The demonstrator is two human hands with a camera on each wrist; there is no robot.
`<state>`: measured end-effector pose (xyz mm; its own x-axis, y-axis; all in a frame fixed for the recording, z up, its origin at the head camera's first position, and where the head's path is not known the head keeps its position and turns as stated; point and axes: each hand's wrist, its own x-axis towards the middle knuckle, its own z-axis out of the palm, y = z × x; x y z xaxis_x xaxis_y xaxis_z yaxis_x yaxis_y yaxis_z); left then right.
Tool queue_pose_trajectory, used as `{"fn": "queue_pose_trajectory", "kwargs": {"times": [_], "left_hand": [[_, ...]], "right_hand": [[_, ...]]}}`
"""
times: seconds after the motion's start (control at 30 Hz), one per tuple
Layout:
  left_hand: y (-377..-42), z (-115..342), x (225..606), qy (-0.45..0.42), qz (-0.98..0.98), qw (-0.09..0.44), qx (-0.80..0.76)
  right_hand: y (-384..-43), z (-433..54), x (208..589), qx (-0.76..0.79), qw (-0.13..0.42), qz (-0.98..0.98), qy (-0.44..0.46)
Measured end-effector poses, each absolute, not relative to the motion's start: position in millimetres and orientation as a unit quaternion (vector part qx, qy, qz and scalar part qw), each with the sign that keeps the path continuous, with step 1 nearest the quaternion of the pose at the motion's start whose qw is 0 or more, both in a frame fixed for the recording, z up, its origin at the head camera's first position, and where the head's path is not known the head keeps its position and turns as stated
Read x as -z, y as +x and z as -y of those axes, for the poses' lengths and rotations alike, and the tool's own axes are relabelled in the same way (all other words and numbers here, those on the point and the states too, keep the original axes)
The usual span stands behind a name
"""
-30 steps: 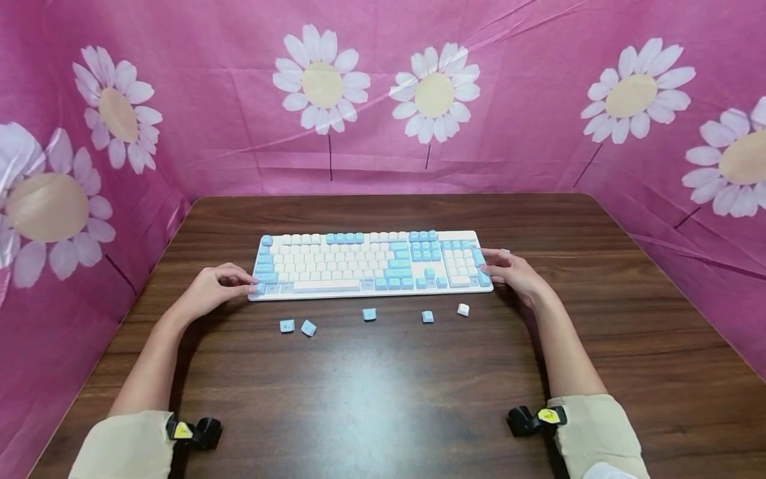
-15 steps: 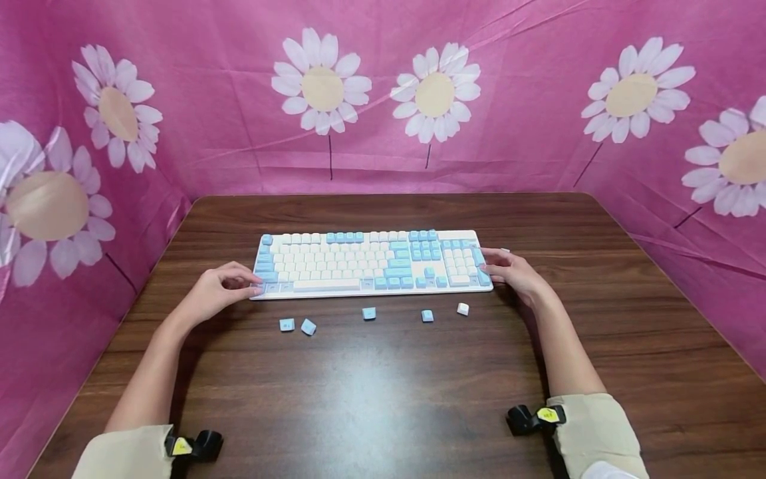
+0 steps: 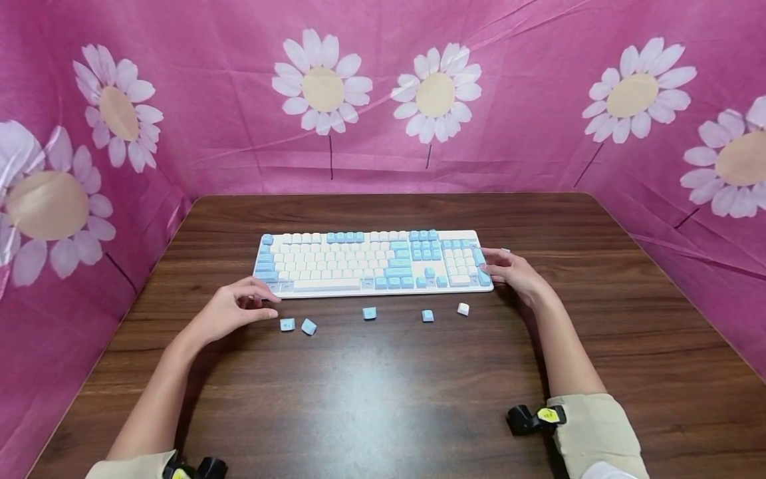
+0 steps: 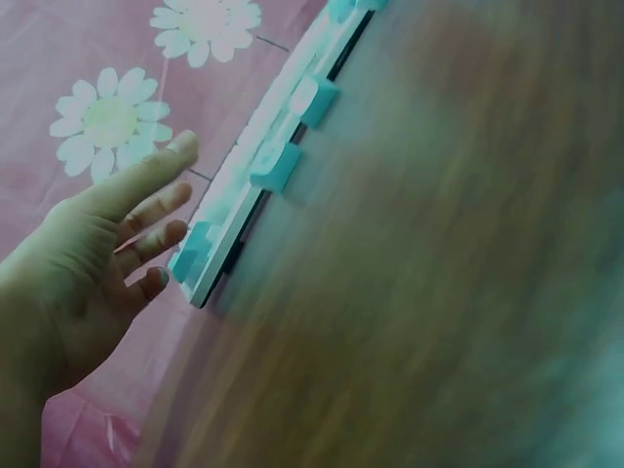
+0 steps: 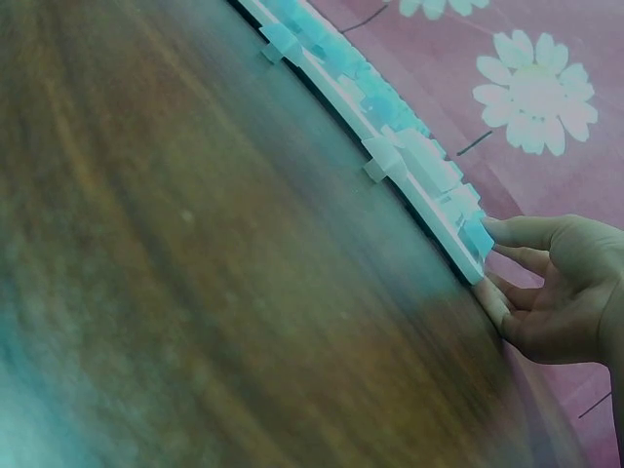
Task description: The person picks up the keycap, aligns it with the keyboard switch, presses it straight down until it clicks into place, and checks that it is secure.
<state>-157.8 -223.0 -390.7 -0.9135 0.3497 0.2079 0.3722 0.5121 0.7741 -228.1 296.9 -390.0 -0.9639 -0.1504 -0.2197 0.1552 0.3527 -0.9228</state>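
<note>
A white and light-blue keyboard (image 3: 326, 285) lies on the brown table. Bare switch spots show in its front row, one near the left end and one right of the space bar. My left hand (image 3: 236, 307) hovers over its front left corner, thumb and fingers apart with nothing between them. The thumb tip is close to a blue keycap (image 3: 287, 324). A second blue keycap (image 3: 308, 326) lies beside that one. My right hand (image 3: 517, 276) holds the keyboard's right end, thumb on the edge keys; in the right wrist view its fingers (image 5: 531, 232) touch that end.
In front of the keyboard lie a blue keycap (image 3: 369, 313), another blue keycap (image 3: 427, 316) and a white keycap (image 3: 463, 309). Behind the right hand a small pale piece (image 3: 505, 251) peeks out. A pink flowered cloth (image 3: 377, 166) surrounds the table.
My left hand has left the keyboard's front left corner key and moved right and towards me, thumb and fingers spreading. My right hand stays where it was.
</note>
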Motion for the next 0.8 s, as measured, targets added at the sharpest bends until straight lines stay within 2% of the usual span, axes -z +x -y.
{"fn": "queue_pose_trajectory", "kwargs": {"times": [0.43,0.8], "left_hand": [[-149,215,401,-0.204,0.865,-0.027,0.458],[-147,212,409,-0.216,0.873,-0.027,0.436]], "right_hand": [[-228,-297,391,0.576,0.135,-0.806,-0.003],[-226,-297,390,0.568,0.134,-0.812,-0.002]]}}
